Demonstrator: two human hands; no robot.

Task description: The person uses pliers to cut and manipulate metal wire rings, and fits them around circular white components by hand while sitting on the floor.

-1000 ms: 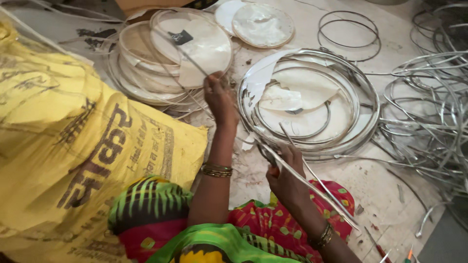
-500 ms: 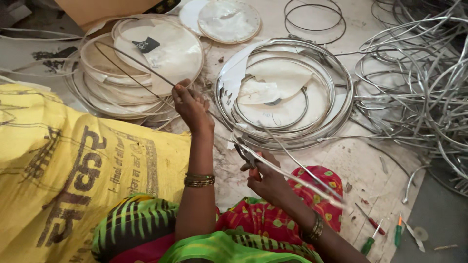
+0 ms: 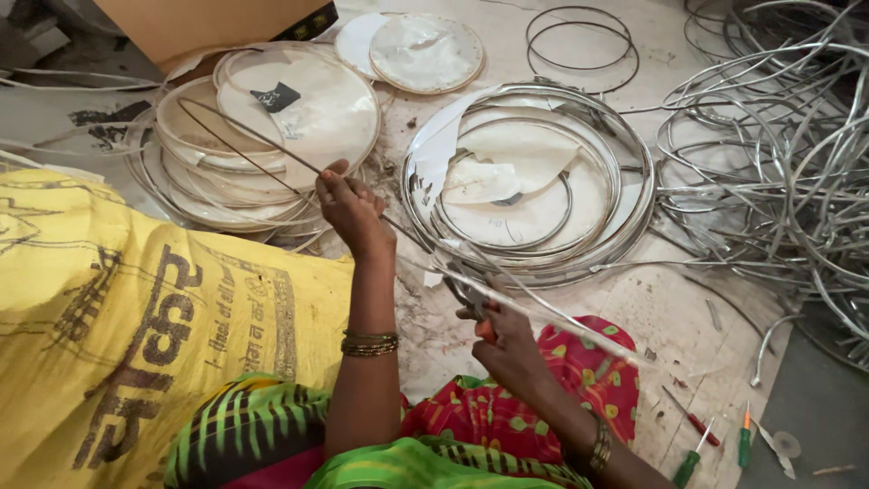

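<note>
My left hand (image 3: 348, 210) grips a thin metal wire (image 3: 240, 145) that runs up and left over the stacked hoops. My right hand (image 3: 507, 349) holds a pair of pliers (image 3: 469, 294) with red handles, its jaws on the same wire where it crosses my lap. A second stretch of wire (image 3: 561, 321) runs down to the right past that hand. Both wrists wear bangles.
A yellow printed sack (image 3: 118, 317) covers the left. Stacked wire hoops with white sheet (image 3: 272, 127) lie behind my left hand, a nest of metal rings (image 3: 534, 181) ahead, tangled wire coils (image 3: 778, 172) at right. Screwdrivers (image 3: 692, 462) lie at bottom right.
The view has shifted, so the hoops and rings sit further right and lower in frame. My left hand has drawn back toward me along the wire; my right hand stays on the pliers.
</note>
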